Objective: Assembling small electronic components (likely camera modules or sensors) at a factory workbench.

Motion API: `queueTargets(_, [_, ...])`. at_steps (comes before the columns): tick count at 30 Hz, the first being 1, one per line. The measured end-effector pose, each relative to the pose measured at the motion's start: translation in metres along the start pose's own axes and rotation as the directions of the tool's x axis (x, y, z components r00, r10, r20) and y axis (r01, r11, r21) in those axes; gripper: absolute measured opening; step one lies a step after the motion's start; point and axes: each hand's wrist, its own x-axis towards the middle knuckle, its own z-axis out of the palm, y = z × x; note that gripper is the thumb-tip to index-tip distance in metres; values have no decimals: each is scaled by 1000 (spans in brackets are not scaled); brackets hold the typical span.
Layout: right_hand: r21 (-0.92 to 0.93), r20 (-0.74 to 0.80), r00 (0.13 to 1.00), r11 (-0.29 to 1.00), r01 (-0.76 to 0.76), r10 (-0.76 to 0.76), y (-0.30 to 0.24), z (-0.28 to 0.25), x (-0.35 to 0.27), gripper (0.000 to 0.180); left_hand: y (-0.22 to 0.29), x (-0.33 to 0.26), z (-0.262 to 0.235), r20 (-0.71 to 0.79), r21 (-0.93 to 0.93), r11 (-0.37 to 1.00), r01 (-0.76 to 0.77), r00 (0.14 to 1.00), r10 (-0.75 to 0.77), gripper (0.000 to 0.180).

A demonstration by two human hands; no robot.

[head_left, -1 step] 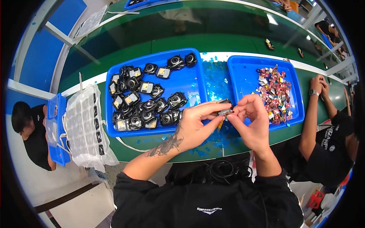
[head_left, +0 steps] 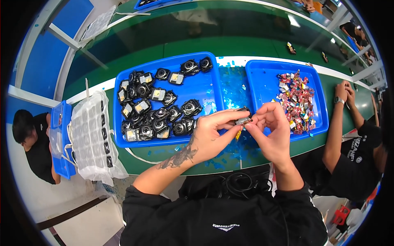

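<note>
My left hand [head_left: 215, 133] grips a small smartwatch body [head_left: 243, 121], black with a grey inner side, between thumb and fingers. A yellow strip [head_left: 238, 135] hangs just below it, beside the left thumb. My right hand [head_left: 271, 133] is closed in a pinch at the watch body's right edge; the fingertips hide what they hold. To the left, a blue tray [head_left: 168, 60] holds many similar black watch bodies [head_left: 157, 117], some showing round sensor backs, others pale inner faces. On the right, another blue tray [head_left: 283, 64] contains a heap of small red, yellow and silver parts [head_left: 296, 102].
Blue film scraps [head_left: 234, 92] litter the green bench [head_left: 184, 162] between and before the trays. A clear compartment tray [head_left: 88, 137] in plastic stands at left. A co-worker's hands [head_left: 344, 93] are at the right; another person [head_left: 37, 139] sits far left. Black cables [head_left: 240, 184] lie at the near edge.
</note>
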Motion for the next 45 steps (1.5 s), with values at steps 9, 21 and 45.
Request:
queueTargets(9, [6, -56, 998, 1000, 27, -26, 1, 5, -3, 32, -1, -3, 3, -65, -8, 1000, 23, 998, -23, 33])
queueTargets(21, [0, -133, 991, 1000, 26, -26, 14, 11, -6, 29, -8, -4, 12, -149, -37, 999, 10, 989, -15, 31])
queueTargets(45, [-750, -130, 990, 659, -65, -50, 80, -81, 262, 46, 20, 13, -74, -291, 632, 743, 219, 956, -34, 37])
